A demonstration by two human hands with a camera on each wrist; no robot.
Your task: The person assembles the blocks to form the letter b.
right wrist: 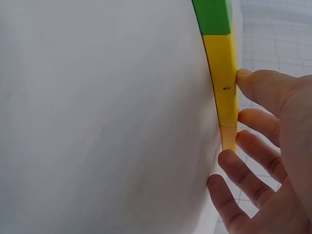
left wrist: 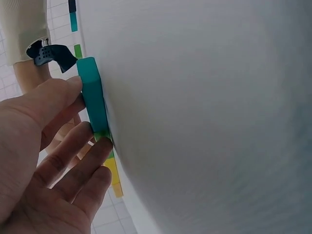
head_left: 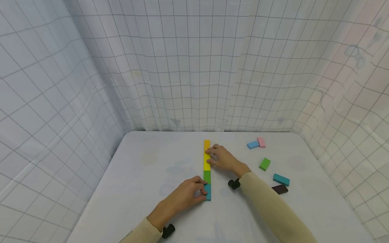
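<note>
A straight row of flat blocks runs away from me on the table: a teal block point(head_left: 208, 194) nearest, then a green block point(head_left: 207, 177), a yellow block point(head_left: 207, 166) and an orange block point(head_left: 207, 144). My left hand point(head_left: 186, 193) lies at the row's left side, its thumb and fingertips touching the teal block along its length, up to the green joint. From the right, my right hand point(head_left: 224, 158) rests its thumb and fingertips against the yellow block and the near part of the orange one. In the right wrist view the fingers point(right wrist: 246, 178) spread past the orange end.
Loose blocks lie on the right of the white table point(head_left: 136, 162): a blue one point(head_left: 253, 144) touching a pink one point(head_left: 261, 142), a green one point(head_left: 265, 164), a teal one point(head_left: 281, 179) and a dark brown one point(head_left: 280, 189), partly behind my right sleeve. Checked cloth point(head_left: 194, 67) walls surround the table.
</note>
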